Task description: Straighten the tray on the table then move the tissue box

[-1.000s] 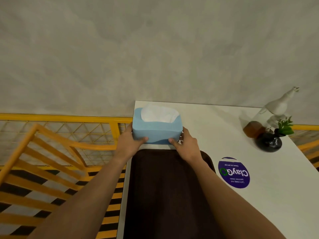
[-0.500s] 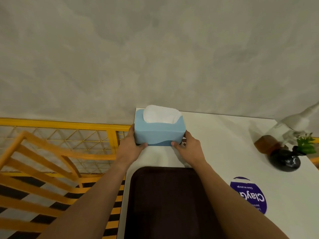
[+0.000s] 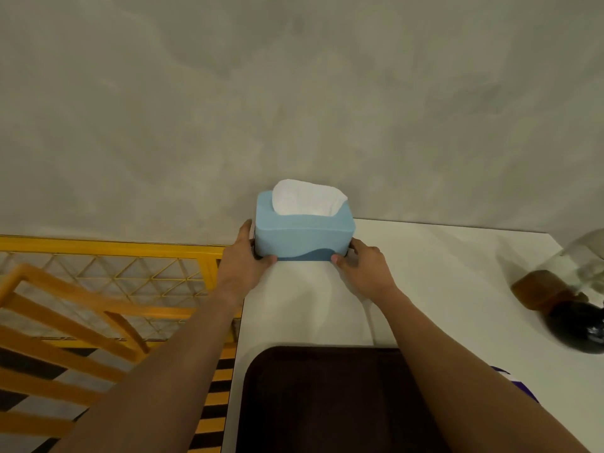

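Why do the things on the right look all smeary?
Head view: the glass bottle and dark vase at the right edge are motion-blurred, while the tissue box between both hands stays fairly sharp; soft shadows fall on the white table.

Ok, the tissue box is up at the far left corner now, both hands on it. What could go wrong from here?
1. The tissue box sits at the table's far left corner, by the wall; a further nudge leftward could tip it over the edge toward the yellow railing.
2. The left hand and right hand grip only the box's ends, so lifting could let it slip.
3. The dark vase stands to the right; a wide elbow swing might hit it.
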`<state>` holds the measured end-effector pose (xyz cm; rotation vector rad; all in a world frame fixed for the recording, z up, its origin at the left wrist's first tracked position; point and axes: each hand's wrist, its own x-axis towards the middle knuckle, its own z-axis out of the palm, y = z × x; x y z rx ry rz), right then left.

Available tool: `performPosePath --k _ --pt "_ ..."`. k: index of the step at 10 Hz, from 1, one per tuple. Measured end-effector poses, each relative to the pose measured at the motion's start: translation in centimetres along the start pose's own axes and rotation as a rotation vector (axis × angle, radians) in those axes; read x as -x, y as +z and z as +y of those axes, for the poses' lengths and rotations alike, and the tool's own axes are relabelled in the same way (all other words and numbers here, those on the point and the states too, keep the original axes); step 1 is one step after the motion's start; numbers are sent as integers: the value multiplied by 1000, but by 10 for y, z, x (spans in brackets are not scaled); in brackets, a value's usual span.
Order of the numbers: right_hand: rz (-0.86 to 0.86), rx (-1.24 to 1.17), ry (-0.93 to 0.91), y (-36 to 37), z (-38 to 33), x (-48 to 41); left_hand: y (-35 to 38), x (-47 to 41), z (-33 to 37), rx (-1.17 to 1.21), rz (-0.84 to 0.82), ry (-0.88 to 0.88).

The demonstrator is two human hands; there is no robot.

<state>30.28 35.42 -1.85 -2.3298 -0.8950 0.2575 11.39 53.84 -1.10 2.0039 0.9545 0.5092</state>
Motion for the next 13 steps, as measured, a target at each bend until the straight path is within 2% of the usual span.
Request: performPosePath --k 2,10,12,13 --pt "25 110 -37 6 6 -9 3 -12 -1 -10 23 -22" --pt "74 192 -50 9 -2 -5 5 -26 -5 -43 -13 -5" --pt "-81 233 -34 -11 -8 -10 -5 -20 6 9 -137 -25" --pt "-26 125 1 -32 -18 0 -20 -12 21 5 -87 9"
